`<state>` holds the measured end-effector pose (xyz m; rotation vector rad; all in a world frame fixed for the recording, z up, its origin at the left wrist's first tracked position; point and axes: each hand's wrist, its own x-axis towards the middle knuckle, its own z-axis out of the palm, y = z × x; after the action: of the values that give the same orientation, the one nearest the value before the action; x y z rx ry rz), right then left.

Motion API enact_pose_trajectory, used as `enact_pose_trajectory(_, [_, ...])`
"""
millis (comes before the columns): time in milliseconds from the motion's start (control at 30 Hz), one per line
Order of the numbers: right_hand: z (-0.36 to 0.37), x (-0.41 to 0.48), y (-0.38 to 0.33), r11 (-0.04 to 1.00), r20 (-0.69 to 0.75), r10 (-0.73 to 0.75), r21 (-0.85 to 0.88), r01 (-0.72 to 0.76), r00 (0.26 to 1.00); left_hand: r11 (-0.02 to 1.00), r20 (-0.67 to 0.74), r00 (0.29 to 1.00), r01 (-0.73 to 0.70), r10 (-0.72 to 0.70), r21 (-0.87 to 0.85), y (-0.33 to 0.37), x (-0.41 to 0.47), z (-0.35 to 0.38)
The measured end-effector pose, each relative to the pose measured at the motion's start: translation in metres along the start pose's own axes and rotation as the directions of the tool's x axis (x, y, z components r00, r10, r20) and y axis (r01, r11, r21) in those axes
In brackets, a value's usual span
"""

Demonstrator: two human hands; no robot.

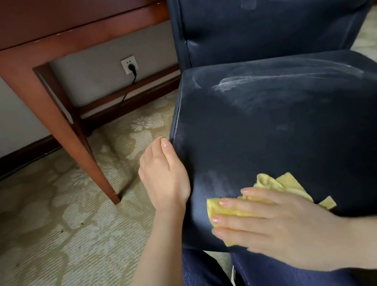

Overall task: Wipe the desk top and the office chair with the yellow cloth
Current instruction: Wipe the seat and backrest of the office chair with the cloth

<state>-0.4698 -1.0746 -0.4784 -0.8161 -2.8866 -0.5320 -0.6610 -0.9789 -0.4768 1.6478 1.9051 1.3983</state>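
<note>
Pressing the yellow cloth flat with straight, spread fingers, our right hand lies at the front-left corner of the chair seat; it grips nothing, only pushes down. Our left hand rests against the seat's left edge, fingers hidden, so we cannot tell its hold. We judge that the chair step is in hand. Pale streaks lie farther back on the seat and on the backrest, so the next strokes should reach there. The worktop shows only drawer and leg; its top is cut off.
</note>
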Motion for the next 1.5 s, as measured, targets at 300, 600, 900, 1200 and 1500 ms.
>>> enact_pose_trajectory(300, [0.001, 0.035, 0.058, 0.981, 0.056, 0.029, 0.188, -0.039, 0.998, 1.000, -0.011, 1.000, -0.017, 0.017, 0.021, -0.003, 0.006, 0.000])
enact_pose_trajectory(600, [0.021, 0.113, 0.120, 0.829, 0.185, 0.355, 0.390, -0.400, 0.917, 0.999, 0.072, 0.997, -0.021, 0.019, 0.026, -0.007, 0.015, 0.001])
enact_pose_trajectory(900, [0.046, 0.136, 0.202, 0.686, 0.244, 0.588, 0.355, -0.635, 0.771, 0.984, 0.294, 0.956, -0.073, 0.022, 0.165, -0.016, 0.022, 0.002])
enact_pose_trajectory(1200, [0.039, 0.023, 0.238, 0.507, 0.249, 0.805, 0.181, -0.843, 0.538, 0.986, 0.283, 0.958, -0.009, -0.040, 0.166, -0.013, 0.020, 0.001])
enact_pose_trajectory(1500, [0.015, -0.031, 0.168, 0.621, 0.210, 0.751, 0.101, -0.778, 0.626, 0.982, 0.267, 0.961, 0.019, -0.069, 0.187, 0.001, 0.002, -0.003])
